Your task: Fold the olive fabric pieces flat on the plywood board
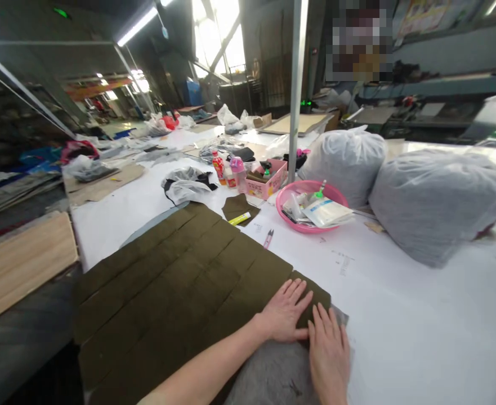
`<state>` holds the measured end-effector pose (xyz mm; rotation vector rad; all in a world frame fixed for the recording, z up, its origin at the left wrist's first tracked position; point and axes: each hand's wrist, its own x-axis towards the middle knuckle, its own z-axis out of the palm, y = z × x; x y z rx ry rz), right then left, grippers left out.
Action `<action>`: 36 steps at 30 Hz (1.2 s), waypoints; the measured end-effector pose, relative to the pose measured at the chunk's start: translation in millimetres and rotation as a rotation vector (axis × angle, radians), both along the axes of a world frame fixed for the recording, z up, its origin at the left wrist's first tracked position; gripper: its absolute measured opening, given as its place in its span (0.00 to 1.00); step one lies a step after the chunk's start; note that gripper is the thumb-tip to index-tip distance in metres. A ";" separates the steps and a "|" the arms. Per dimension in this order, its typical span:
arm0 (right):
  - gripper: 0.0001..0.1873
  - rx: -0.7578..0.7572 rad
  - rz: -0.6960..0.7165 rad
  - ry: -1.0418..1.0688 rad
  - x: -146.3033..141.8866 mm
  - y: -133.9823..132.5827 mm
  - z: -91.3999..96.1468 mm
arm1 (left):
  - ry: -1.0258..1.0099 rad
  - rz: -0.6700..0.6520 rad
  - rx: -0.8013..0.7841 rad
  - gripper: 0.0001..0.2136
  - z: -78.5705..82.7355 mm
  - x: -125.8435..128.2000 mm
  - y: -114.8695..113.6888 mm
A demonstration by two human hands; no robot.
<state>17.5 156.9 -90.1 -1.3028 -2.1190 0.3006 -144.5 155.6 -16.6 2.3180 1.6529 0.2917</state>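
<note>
Dark olive fabric pieces (pixel 180 281) lie flat, edge to edge, over the near part of the white-covered table. My left hand (pixel 286 309) rests palm down on the piece at the right end, its fingers spread. Beside it, my right hand (pixel 329 349) lies flat with fingers stretched out, its fingertips at that piece's near right edge. A sheer grey material (pixel 273 374) shows under and below my hands. Beyond the fabric are pink-handled thread snips (pixel 268 239), a yellow marked strip (pixel 240 219) and a small olive cut piece (pixel 237 206).
A pink basin (pixel 284 212) holding packets stands beyond my hands, near a metal post (pixel 296 112). Two large stuffed bags (pixel 442 202) (pixel 343 160) sit to the right. A pink box (pixel 273 181), a red bottle (pixel 218 167) and plastic bags (pixel 186 185) are farther back.
</note>
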 end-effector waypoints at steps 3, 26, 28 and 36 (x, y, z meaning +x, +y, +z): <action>0.29 0.020 0.012 -0.021 2.5 -3.7 -2.7 | 0.000 -0.017 0.002 0.38 3.8 -2.9 -1.6; 0.28 -0.069 -0.089 -0.288 -8.8 -16.3 15.6 | -0.061 0.062 0.100 0.24 -8.4 -18.3 -12.0; 0.27 -0.057 -0.100 -0.280 -9.2 -16.3 14.6 | -0.055 0.184 0.125 0.19 -3.7 -32.6 9.0; 0.26 -0.055 -0.105 -0.249 -9.9 -17.2 15.1 | 0.076 0.085 0.015 0.14 -3.9 -81.6 89.6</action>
